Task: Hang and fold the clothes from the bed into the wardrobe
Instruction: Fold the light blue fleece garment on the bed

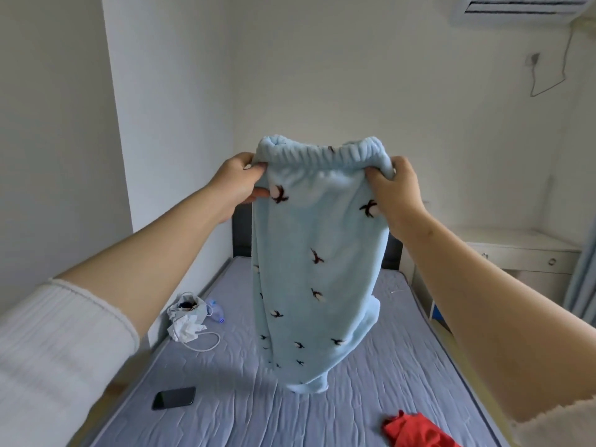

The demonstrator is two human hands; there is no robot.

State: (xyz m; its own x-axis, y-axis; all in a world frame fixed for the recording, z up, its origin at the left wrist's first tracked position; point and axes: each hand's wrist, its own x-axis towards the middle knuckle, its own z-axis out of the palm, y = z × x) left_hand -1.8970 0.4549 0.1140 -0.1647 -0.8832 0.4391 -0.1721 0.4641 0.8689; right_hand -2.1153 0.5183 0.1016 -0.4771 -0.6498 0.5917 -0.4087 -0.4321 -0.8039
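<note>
Light-blue fleece pants (317, 253) with bird print, hanging upright by waistband, hems touching grey bed (371, 382); crumpled red garment (416, 430) near the bed's front edge

Two hands (237, 182) (400, 190), one pair of blue trousers (309, 253), one red garment (416, 429), one phone (174, 397), one bag (188, 312)

Both your arms reach forward and up, forearms bare, angling in toward 12 o'clock. Your left hand (240, 182) comes in from 8 o'clock, its fingers and thumb curled and pinching one end of the waistband of the blue fleece trousers (309, 253). Your right hand (398, 191) comes in from 4 o'clock with its back toward you, fingers curled round the other end. The hands sit level with each other. Your left sleeve (58, 333) and right sleeve (554, 424) are pushed back toward the elbows.
</note>
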